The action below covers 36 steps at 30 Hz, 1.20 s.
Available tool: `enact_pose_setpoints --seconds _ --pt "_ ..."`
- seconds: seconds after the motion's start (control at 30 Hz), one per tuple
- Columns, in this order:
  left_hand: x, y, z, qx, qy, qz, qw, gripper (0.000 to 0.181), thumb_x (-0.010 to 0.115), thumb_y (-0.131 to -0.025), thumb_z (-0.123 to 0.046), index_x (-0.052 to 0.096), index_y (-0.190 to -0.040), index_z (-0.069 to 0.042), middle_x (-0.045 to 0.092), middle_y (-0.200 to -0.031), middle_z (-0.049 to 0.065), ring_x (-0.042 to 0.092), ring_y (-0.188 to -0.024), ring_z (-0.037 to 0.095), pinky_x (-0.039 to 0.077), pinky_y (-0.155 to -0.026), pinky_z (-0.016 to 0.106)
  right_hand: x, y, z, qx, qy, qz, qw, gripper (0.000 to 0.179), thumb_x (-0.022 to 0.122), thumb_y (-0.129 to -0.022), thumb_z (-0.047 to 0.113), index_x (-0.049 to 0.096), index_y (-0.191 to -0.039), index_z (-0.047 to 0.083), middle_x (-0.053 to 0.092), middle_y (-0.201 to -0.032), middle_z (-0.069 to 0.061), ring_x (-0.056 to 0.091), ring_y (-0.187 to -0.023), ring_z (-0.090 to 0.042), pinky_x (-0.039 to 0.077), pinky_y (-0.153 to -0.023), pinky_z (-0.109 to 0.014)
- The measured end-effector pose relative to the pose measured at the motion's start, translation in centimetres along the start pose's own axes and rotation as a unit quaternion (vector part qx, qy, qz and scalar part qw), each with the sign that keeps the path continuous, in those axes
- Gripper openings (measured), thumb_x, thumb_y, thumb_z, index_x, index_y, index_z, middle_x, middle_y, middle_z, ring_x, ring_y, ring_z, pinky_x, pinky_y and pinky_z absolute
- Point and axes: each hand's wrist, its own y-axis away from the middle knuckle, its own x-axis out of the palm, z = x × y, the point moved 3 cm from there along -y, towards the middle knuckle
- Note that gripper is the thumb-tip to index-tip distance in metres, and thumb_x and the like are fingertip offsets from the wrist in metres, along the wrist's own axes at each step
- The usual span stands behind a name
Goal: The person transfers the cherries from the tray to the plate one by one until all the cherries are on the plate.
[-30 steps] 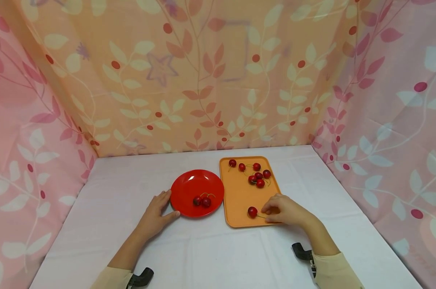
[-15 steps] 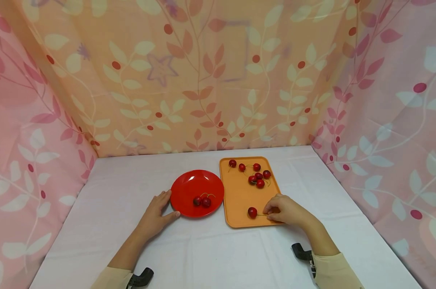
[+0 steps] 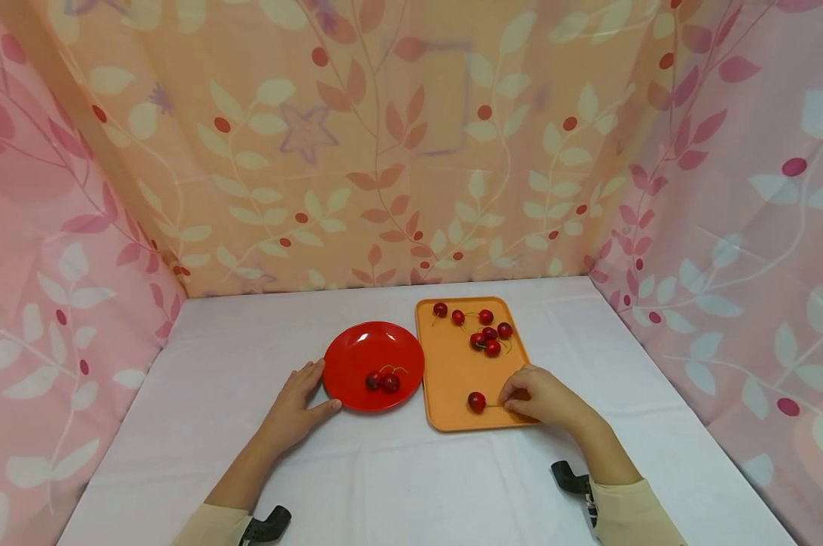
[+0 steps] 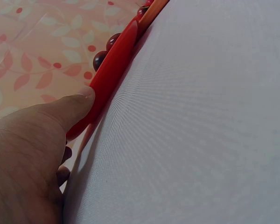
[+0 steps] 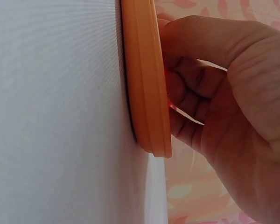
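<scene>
My left hand (image 3: 291, 409) rests against the left rim of a glossy red plate (image 3: 366, 345), thumb and fingers spread along the edge. In the left wrist view, the thumb (image 4: 79, 105) touches the rim from the near side. Two dark cherries (image 3: 390, 382) with green stems lie on the plate. My right hand (image 3: 544, 396) is over the near right corner of an orange tray (image 3: 452, 379). Thumb and forefinger pinch the stem end of a single red cherry (image 3: 476, 402), whose fruit sits low over the tray. The tray wall hides this cherry in the right wrist view.
Several more cherries (image 3: 491, 347) lie on the far part of the tray, some clustered together. Plate and tray stand side by side on a white cloth (image 3: 377, 485). Patterned curtains (image 3: 384, 152) enclose the table's back and sides.
My right fingertips have shifted slightly right along the stem and drawn together on its end. The cherry's fruit stays in nearly the same spot, and the left hand and plate have not moved.
</scene>
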Motion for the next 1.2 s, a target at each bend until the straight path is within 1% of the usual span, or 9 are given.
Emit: enact_pose_setpoints --seconds 0.13,0.37,0.43,0.63,0.73,0.87,0.97,1.2 --pt "0.0 0.0 0.0 0.0 0.0 0.0 1.0 0.092 0.079 -0.088 -0.046 0.035 -0.16 -0.01 0.037 -0.165 0.01 0.023 -0.156 0.033 0.014 -0.126 0.06 -0.3 0.0 0.3 0.003 -0.007 -0.019 0.9998 0.011 0.08 -0.089 0.017 0.076 -0.089 0.027 0.065 -0.086 0.022 0.055 -0.089 -0.007 0.054 -0.085 -0.03" --pt "-0.1 0.0 -0.1 0.008 0.001 -0.001 1.0 0.092 0.078 -0.089 -0.046 0.034 -0.16 -0.009 0.037 -0.164 0.01 0.023 -0.156 0.033 0.012 -0.127 0.059 -0.6 -0.1 0.5 -0.014 -0.014 -0.053 0.9984 0.013 0.081 -0.088 0.014 0.077 -0.091 0.026 0.066 -0.088 0.02 0.057 -0.09 -0.008 0.055 -0.084 -0.031" --pt "-0.2 0.0 -0.1 0.007 0.001 -0.002 1.0 0.091 0.078 -0.089 -0.045 0.034 -0.16 -0.009 0.037 -0.164 0.01 0.023 -0.156 0.033 0.013 -0.127 0.059 -0.7 -0.1 0.5 -0.005 -0.021 -0.059 0.998 0.013 0.081 -0.088 0.014 0.078 -0.091 0.026 0.066 -0.089 0.02 0.058 -0.091 -0.008 0.056 -0.086 -0.031" --pt "0.0 0.0 -0.1 0.003 -0.001 -0.001 1.0 0.091 0.078 -0.089 -0.045 0.034 -0.16 -0.01 0.037 -0.164 0.011 0.024 -0.156 0.033 0.013 -0.127 0.059 -0.7 -0.2 0.8 0.001 -0.031 -0.079 0.9964 0.015 0.081 -0.087 0.012 0.078 -0.091 0.026 0.066 -0.091 0.018 0.06 -0.093 -0.008 0.057 -0.089 -0.033" --pt "0.0 0.0 0.0 0.002 0.0 0.0 1.0 0.091 0.079 -0.089 -0.045 0.034 -0.16 -0.01 0.037 -0.164 0.01 0.024 -0.156 0.033 0.013 -0.127 0.059 -0.8 -0.1 0.9 -0.004 -0.03 -0.097 0.9949 0.016 0.082 -0.087 0.01 0.077 -0.091 0.026 0.067 -0.09 0.019 0.06 -0.093 -0.008 0.057 -0.09 -0.034" --pt "0.1 0.0 0.0 0.001 -0.002 -0.002 1.0 0.092 0.079 -0.088 -0.046 0.034 -0.16 -0.01 0.037 -0.164 0.01 0.024 -0.156 0.033 0.013 -0.127 0.06 -1.0 0.0 1.2 -0.017 -0.027 -0.124 0.9917 0.019 0.082 -0.086 0.007 0.077 -0.09 0.025 0.068 -0.089 0.019 0.06 -0.093 -0.01 0.058 -0.091 -0.038" --pt "0.0 0.1 0.0 0.0 -0.003 -0.001 1.0 0.092 0.078 -0.088 -0.046 0.034 -0.16 -0.01 0.037 -0.164 0.01 0.024 -0.156 0.033 0.013 -0.127 0.059 -1.1 0.0 1.4 -0.022 -0.028 -0.138 0.9898 0.021 0.082 -0.085 0.005 0.077 -0.09 0.025 0.069 -0.089 0.018 0.061 -0.093 -0.01 0.058 -0.093 -0.041" --pt "0.0 0.1 0.0 -0.002 0.0 0.001 1.0 0.093 0.078 -0.088 -0.049 0.033 -0.161 -0.011 0.036 -0.165 0.01 0.023 -0.156 0.033 0.014 -0.126 0.06 -1.3 0.0 1.6 -0.017 -0.025 -0.151 0.9881 0.023 0.083 -0.085 0.007 0.076 -0.09 0.028 0.068 -0.089 0.02 0.058 -0.093 -0.007 0.058 -0.093 -0.035"
